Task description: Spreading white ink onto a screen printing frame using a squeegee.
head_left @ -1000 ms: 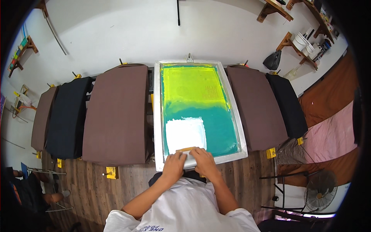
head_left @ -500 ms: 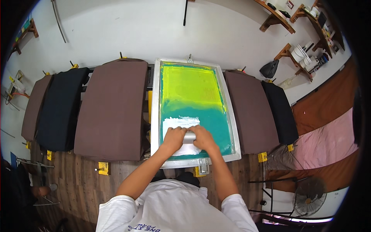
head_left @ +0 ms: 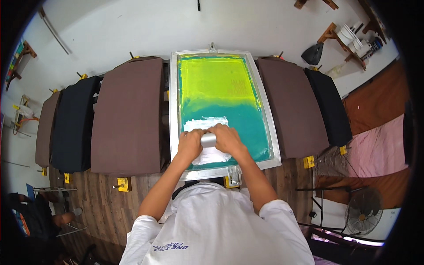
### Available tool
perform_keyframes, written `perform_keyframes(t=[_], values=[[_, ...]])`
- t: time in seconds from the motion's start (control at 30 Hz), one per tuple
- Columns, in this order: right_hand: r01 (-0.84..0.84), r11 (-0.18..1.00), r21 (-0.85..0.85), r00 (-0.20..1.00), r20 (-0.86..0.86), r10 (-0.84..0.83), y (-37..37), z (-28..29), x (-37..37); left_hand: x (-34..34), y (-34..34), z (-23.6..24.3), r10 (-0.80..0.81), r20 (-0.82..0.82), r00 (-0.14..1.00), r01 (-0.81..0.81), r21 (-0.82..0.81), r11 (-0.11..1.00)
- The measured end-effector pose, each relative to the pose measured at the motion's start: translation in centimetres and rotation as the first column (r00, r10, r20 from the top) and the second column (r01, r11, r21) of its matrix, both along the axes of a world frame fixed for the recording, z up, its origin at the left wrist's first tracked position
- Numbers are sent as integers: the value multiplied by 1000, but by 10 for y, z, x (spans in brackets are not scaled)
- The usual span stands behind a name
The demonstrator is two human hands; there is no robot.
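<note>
Squeegee (head_left: pixel 208 140) (silver) moved forward, beneath curled fingers (head_left: pixel 216 129)

Blue lettering (head_left: pixel 171 247) on white shirt (head_left: pixel 207 216)

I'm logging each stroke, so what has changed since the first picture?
The left hand and right hand have moved the grey squeegee away from the person, from the near edge of the framed screen up over the white patch. Nothing was let go: both hands still grip it. The yellow-green area looks unchanged.
</note>
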State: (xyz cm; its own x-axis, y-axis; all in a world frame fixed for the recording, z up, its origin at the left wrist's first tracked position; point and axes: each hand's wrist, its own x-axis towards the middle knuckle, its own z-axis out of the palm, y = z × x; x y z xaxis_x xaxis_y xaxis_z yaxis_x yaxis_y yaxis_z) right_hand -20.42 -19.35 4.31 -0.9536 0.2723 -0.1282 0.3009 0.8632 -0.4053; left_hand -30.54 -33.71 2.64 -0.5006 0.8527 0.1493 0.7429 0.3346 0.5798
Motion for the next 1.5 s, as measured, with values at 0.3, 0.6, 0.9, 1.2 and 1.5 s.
perform_keyframes(t=[0.3, 0.6, 0.9, 1.2, 1.5], values=[[26, 998, -56, 1000, -16, -27, -66, -18, 92, 90, -65, -12, -48, 20, 999, 50, -131, 990], [49, 997, 57, 994, -100, -43, -25, 8, 31, 29, -16, 8, 10, 39, 999, -6, -97, 995], [42, 999, -34, 999, -28, -43, -70, -12, 95, 88, -65, -3, -87, 24, 996, 90, -189, 978], [21, 998, -51, 999, -46, -23, -23, 11, 33, 30, -21, 10, -30, 25, 999, 33, -119, 992], [63, 997, -35, 992, -112, -67, -40, -30, 68, 60, -35, -23, -81, -34, 996, 76, -132, 988]])
